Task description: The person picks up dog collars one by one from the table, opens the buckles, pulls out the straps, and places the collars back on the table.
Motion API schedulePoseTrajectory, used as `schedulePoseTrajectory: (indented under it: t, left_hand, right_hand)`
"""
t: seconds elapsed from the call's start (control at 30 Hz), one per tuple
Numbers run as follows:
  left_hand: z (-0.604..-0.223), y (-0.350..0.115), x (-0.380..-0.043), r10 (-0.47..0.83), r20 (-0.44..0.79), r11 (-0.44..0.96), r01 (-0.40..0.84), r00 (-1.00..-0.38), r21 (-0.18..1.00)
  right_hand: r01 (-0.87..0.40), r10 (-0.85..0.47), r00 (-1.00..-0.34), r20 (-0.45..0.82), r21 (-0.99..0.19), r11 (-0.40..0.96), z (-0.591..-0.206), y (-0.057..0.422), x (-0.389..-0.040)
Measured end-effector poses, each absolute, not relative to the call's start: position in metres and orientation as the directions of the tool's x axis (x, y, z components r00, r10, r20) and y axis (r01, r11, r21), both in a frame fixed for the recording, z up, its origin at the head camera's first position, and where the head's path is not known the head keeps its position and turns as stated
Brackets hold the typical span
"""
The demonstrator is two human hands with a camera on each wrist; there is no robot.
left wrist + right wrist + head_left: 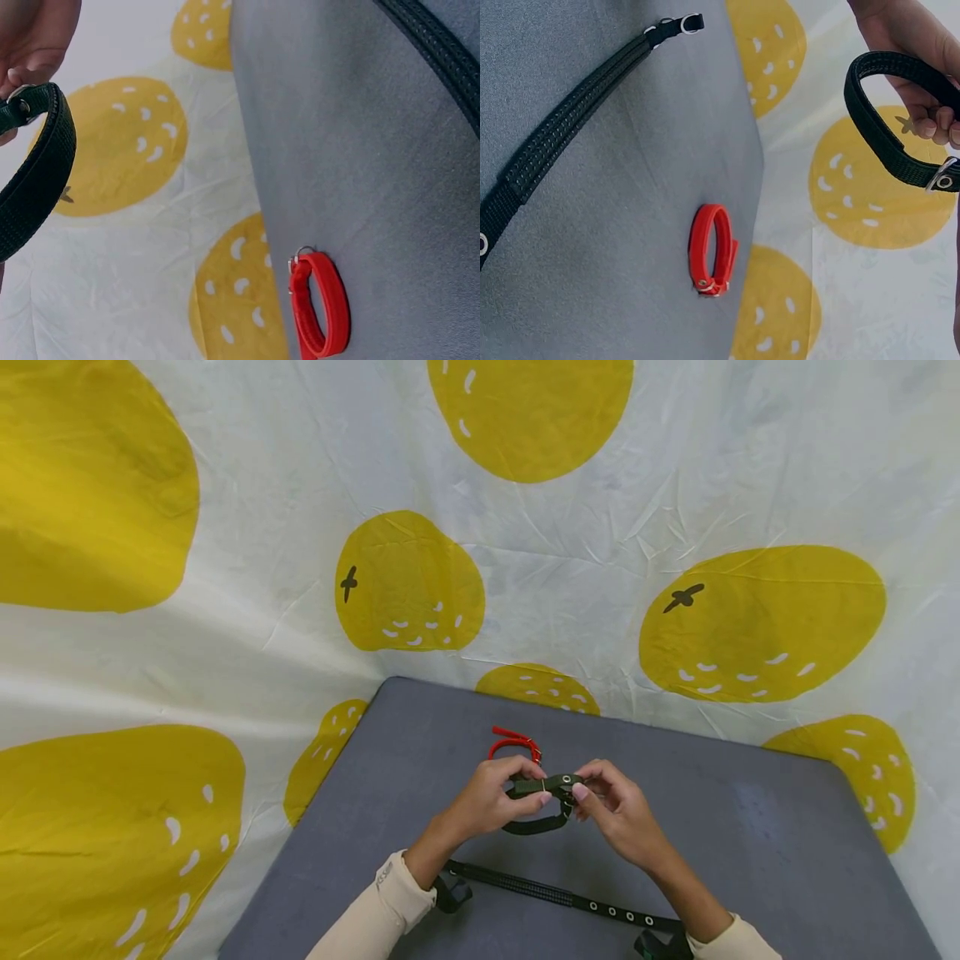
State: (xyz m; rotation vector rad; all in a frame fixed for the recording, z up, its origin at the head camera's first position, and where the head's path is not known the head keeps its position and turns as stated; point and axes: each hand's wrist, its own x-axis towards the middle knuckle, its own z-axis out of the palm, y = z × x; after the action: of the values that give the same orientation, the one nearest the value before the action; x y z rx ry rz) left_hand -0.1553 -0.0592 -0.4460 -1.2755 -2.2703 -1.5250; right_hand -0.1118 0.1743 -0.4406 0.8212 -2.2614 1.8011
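A dark green collar (534, 827) with a metal buckle and eyelets is held up over the table, bent into a loop. My left hand (491, 800) pinches its band between thumb and fingers. On the other side, my right hand (621, 817) pinches the eyelet end of the strap by the buckle. In the right wrist view the collar (877, 135) shows its strap lying through the buckle. The left wrist view catches its curved band (45, 176) at the left edge.
Behind the hands a buckled red collar (536, 751) lies on the grey table (420, 735). Nearer me stretches a long black padded strap (517, 883) with eyelets, its ends partly hidden by my forearms. A white curtain (555, 552) with yellow fruit prints hangs behind the table.
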Motion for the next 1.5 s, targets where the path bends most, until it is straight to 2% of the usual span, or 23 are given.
schedulePoseTrajectory:
  t: [0.5,0.93,1.2,1.4,1.5]
  left_hand:
    - [-0.451,-0.061,-0.154,0.547,0.558,0.1,0.711,-0.624,0.696]
    - [-0.448,-0.058,-0.153,0.498,0.554,0.064,0.666,-0.667,0.743]
    - [-0.447,-0.055,-0.151,0.468,0.541,0.061,0.636,-0.699,0.769]
    - [-0.425,-0.056,-0.141,0.464,0.557,0.05,0.649,-0.689,0.759]
    - [-0.426,-0.057,-0.144,0.465,0.568,0.05,0.661,-0.679,0.749]
  right_hand:
    - [-0.516,-0.31,-0.823,0.476,-0.854,0.06,-0.446,0.17,-0.108]
    - [-0.528,-0.271,-0.811,0.518,-0.848,-0.039,-0.444,0.169,-0.109]
    - [-0.518,-0.249,-0.822,0.512,-0.854,-0.045,-0.442,0.169,-0.109]
    - [-0.505,-0.238,-0.829,0.506,-0.86,-0.068,-0.443,0.167,-0.108]
    - [-0.517,-0.242,-0.82,0.519,-0.853,-0.075,-0.443,0.167,-0.109]
